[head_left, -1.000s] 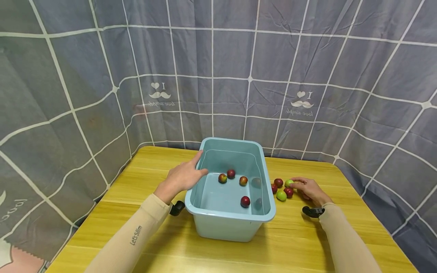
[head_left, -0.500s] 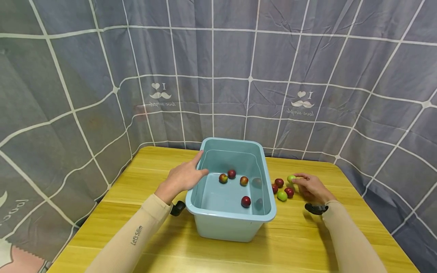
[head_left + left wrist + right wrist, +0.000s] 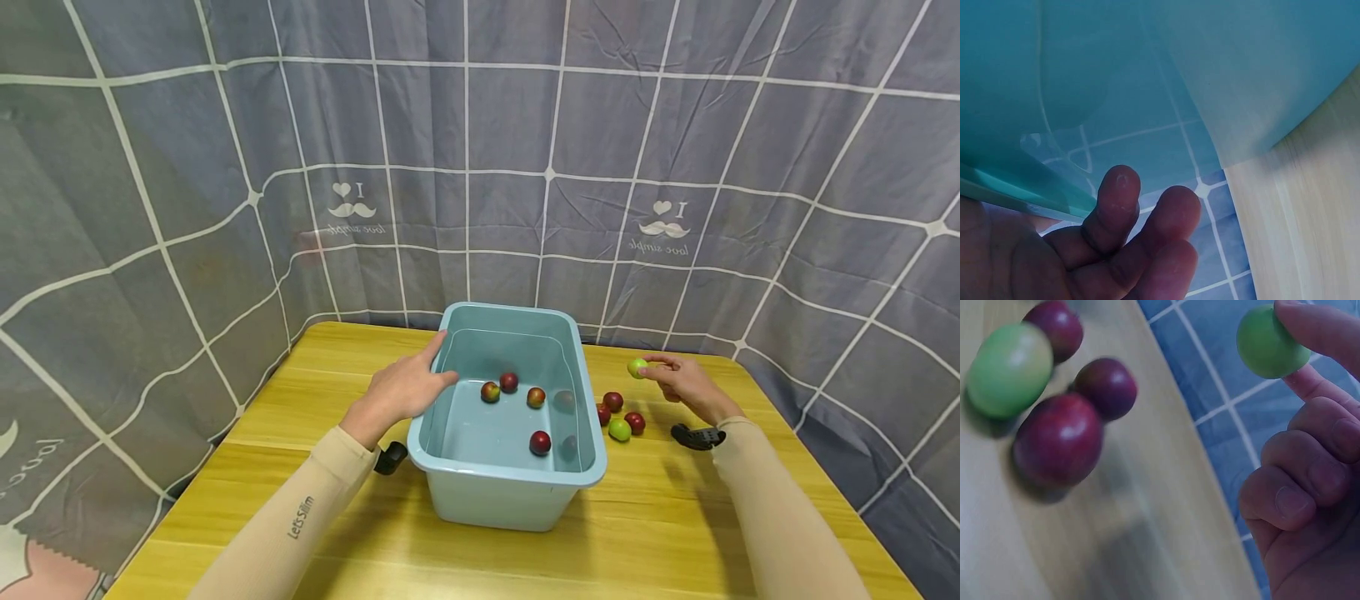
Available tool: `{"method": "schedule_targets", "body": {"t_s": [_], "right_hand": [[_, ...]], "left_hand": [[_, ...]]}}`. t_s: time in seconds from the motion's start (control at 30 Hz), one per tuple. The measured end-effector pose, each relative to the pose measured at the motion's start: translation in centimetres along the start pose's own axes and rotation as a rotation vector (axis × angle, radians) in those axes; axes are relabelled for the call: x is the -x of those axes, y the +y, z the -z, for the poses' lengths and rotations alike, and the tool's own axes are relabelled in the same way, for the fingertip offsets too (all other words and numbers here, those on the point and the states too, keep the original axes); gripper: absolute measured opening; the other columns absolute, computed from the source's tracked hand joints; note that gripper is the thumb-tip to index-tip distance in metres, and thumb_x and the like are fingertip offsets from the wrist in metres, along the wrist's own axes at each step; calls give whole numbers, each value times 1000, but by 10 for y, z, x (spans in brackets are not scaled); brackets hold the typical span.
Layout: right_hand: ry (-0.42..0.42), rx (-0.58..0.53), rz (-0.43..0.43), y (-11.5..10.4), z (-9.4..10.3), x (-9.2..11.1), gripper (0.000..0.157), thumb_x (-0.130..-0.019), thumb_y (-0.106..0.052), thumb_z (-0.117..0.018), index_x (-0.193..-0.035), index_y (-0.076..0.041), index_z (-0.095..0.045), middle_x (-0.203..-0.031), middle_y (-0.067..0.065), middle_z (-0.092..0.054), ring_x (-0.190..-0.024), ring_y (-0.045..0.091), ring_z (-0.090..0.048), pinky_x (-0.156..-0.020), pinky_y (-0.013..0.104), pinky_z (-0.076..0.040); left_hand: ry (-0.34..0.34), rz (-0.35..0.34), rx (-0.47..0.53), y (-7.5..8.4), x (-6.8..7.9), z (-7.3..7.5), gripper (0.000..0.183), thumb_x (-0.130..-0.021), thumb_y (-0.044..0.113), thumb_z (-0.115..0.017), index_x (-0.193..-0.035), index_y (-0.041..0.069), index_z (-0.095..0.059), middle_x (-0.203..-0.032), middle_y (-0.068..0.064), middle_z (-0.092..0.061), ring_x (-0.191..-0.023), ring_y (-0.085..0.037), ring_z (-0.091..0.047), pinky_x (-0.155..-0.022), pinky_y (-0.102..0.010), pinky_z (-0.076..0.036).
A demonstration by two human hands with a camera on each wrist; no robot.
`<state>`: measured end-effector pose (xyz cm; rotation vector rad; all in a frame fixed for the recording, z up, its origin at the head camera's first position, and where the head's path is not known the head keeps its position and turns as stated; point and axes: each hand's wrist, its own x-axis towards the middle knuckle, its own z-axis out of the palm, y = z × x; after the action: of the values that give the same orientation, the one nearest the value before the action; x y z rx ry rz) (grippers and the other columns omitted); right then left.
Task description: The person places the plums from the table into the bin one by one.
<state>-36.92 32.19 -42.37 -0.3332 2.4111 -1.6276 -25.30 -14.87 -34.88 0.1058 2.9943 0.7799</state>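
My right hand pinches a small green plum between thumb and index finger, raised above the table, its other fingers curled into the palm. Below and left of that hand lie several plums on the table: a green plum and dark red plums. A light blue plastic tub stands mid-table with several red and yellow-red plums on its floor. My left hand grips the tub's left rim, thumb over the inside and fingers against the outer wall.
The tub rests on a yellow wood-grain table. Behind and on both sides hangs a grey curtain with white grid lines. A black strap sits at the right wrist.
My right hand has lifted the green plum up and away from the group of plums on the table. The left hand and the tub stay in place.
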Motion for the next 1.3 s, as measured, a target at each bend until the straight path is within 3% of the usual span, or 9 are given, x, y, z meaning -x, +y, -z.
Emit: {"method": "schedule_targets", "body": {"t_s": [0.27, 0.47, 0.9, 1.3], "right_hand": [[1, 47, 68, -32, -2, -4, 50, -98, -33, -66, -133, -1, -55, -62, -7, -35, -51, 10, -26, -57, 41, -23], [-11, 106, 103, -57, -7, -6, 50, -96, -34, -68, -134, -4, -56, -62, -5, -38, -53, 12, -30, -54, 31, -31], [-87, 210, 202, -110, -20, -12, 44, -96, -31, -69, -131, -6, -61, -64, -3, -38, -51, 15, -31, -53, 30, -34], [-172, 351, 201, -149, -40, -20, 39, -92, -33, -74, -125, -14, -68, -66, 2, -41, -52, 15, -34, -55, 34, -38]], "left_hand": [[-5, 6, 10, -1, 0, -1, 80, -94, 54, -46, -163, 34, -11, -142, -13, -58, -85, -24, -62, -57, -36, -46], [-10, 8, 15, -1, 0, -1, 80, -94, 53, -46, -163, 34, -10, -145, -13, -56, -84, -24, -62, -56, -36, -45], [-9, 7, 12, -1, 0, 0, 80, -95, 54, -45, -163, 34, -10, -137, -14, -61, -79, -23, -62, -55, -36, -46], [-9, 0, 11, -1, 0, 0, 80, -95, 54, -46, -163, 33, -9, -136, -14, -61, -79, -24, -62, -55, -36, -45]]}}
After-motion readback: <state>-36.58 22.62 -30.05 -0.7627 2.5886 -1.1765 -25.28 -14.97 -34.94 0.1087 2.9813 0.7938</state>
